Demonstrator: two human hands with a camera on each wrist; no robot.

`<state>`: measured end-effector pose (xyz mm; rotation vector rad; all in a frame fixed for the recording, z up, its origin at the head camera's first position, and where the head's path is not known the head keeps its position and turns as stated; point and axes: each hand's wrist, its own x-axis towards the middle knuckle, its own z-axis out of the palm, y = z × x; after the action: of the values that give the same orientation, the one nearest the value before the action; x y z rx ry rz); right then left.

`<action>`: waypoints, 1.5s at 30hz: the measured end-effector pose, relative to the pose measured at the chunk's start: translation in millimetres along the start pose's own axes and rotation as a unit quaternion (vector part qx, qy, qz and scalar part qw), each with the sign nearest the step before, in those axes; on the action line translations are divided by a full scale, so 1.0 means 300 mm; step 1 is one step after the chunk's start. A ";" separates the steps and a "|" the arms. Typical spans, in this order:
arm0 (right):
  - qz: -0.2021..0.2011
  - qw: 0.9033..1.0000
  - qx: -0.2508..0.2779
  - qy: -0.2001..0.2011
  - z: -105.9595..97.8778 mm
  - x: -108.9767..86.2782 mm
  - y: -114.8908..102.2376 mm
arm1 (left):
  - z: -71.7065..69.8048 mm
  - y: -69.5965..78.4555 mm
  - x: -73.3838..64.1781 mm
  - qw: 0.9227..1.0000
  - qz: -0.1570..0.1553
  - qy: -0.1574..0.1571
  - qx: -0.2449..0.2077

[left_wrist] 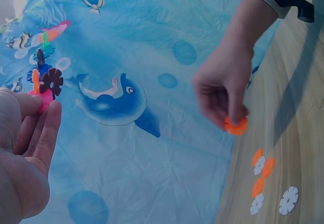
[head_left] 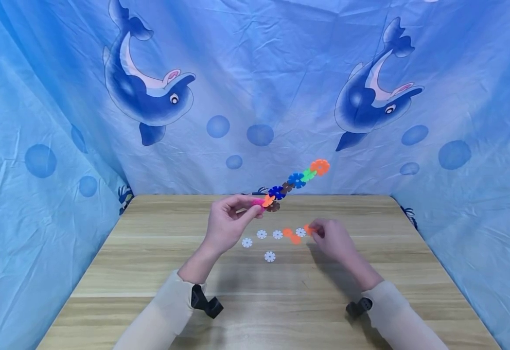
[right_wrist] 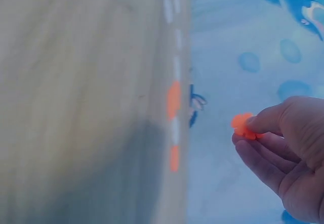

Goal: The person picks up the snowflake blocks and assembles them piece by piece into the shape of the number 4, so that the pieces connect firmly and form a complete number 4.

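Observation:
My left hand (head_left: 226, 221) pinches a pink snowflake disc (left_wrist: 46, 101) between thumb and fingers. That disc is one end of a chain of interlocked snowflake discs (head_left: 297, 180) in orange, brown, blue and green, which slants up to the right above the table. An orange end disc (head_left: 320, 167) tops it. To the right, my right hand (head_left: 334, 239) pinches a single orange snowflake disc (right_wrist: 244, 126), held off the table in both wrist views. Beside that hand lie loose orange discs (head_left: 288, 233) and white discs (head_left: 277, 235).
The wooden table (head_left: 255, 311) spreads out in front. One white disc (head_left: 270, 256) lies nearer me than the row of others. A blue curtain (head_left: 281, 63) with printed dolphins hangs behind and at both sides. Each wrist bears a black camera mount (head_left: 206, 302).

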<state>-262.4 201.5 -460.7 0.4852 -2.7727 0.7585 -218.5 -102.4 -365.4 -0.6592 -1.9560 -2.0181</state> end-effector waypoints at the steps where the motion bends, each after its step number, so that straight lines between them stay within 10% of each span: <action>1: -0.005 1.000 0.002 0.007 -0.009 0.003 -0.008 | 0.000 0.000 0.000 1.000 0.000 0.000 0.002; 22: -0.047 0.992 0.096 0.073 -0.107 0.015 -0.129 | 0.010 -0.011 -0.005 1.000 -0.005 -0.005 -0.021; 36: -0.109 0.933 0.319 0.127 -0.213 0.004 -0.299 | 0.019 -0.013 0.009 1.000 0.000 -0.017 -0.013; 45: -0.130 0.922 0.339 0.134 -0.221 0.000 -0.350 | 0.025 -0.019 -0.004 1.000 0.000 -0.021 -0.018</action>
<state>-214.9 151.0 -357.6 0.7751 -2.0789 1.5763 -219.2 -94.7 -370.9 -0.7156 -1.9485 -2.0599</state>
